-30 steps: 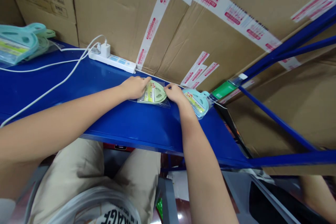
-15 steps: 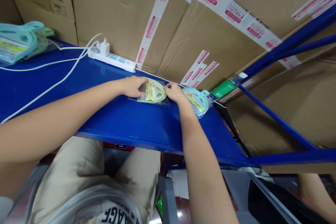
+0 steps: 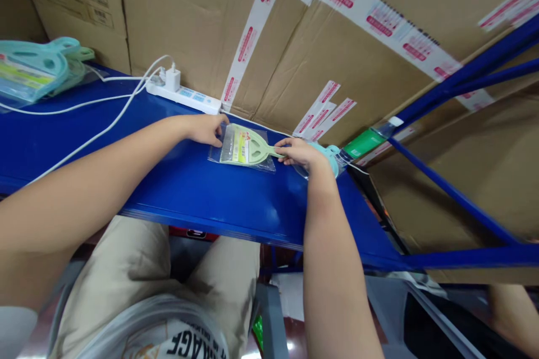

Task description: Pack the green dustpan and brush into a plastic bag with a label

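Note:
A pale green plastic dustpan (image 3: pixel 257 148), small and with a short handle, lies flat on the blue tabletop (image 3: pixel 202 190). A yellow label is on it, and a clear plastic bag (image 3: pixel 268 165) lies around and under it. My right hand (image 3: pixel 297 151) pinches the handle between thumb and fingers. At the bag's left end rests my left hand (image 3: pixel 209 129), its fingers curved and apart; whether they touch the bag I cannot tell. A light blue dustpan (image 3: pixel 332 158) in clear wrapping is partly hidden behind my right hand and wrist.
More bagged dustpans (image 3: pixel 37 70) lie at the far left. A white power strip (image 3: pixel 185 98) with cables stands along the cardboard boxes (image 3: pixel 181 17). A green-labelled bottle (image 3: pixel 366 143) leans at the right by the blue metal frame (image 3: pixel 455 190).
My right hand has moved right, from the dustpan's edge onto its handle, which now shows. My left hand has drawn back left off the label end of the dustpan.

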`<state>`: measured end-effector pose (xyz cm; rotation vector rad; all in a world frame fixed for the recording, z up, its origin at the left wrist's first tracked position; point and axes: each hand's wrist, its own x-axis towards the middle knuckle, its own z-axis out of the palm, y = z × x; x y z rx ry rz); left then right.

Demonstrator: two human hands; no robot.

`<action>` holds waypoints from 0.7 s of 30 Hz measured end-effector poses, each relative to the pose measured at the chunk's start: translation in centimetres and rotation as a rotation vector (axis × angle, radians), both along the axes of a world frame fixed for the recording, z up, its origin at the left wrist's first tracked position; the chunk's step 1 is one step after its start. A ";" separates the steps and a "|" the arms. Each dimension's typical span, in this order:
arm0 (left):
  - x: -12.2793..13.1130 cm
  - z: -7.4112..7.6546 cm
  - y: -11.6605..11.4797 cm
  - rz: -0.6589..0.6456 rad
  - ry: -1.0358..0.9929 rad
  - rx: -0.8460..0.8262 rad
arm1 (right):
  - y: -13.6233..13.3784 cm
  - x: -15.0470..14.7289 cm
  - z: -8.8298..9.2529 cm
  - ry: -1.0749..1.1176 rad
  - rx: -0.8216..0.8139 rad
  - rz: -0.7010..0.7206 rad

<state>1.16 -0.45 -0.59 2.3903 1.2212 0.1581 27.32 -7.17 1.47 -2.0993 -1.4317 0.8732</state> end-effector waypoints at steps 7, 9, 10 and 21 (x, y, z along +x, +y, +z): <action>-0.4 -0.1 0.4 0.014 0.033 -0.046 | -0.1 0.5 0.0 0.174 -0.004 -0.126; -0.6 -0.2 0.6 0.017 0.022 -0.055 | 0.1 0.6 -0.2 0.217 0.005 -0.154; -0.7 -0.2 0.7 0.019 0.016 -0.059 | 0.2 0.7 -0.3 0.241 0.012 -0.166; -1.7 0.4 1.6 0.465 -0.437 -0.188 | 0.8 2.2 -0.2 0.661 0.213 -0.217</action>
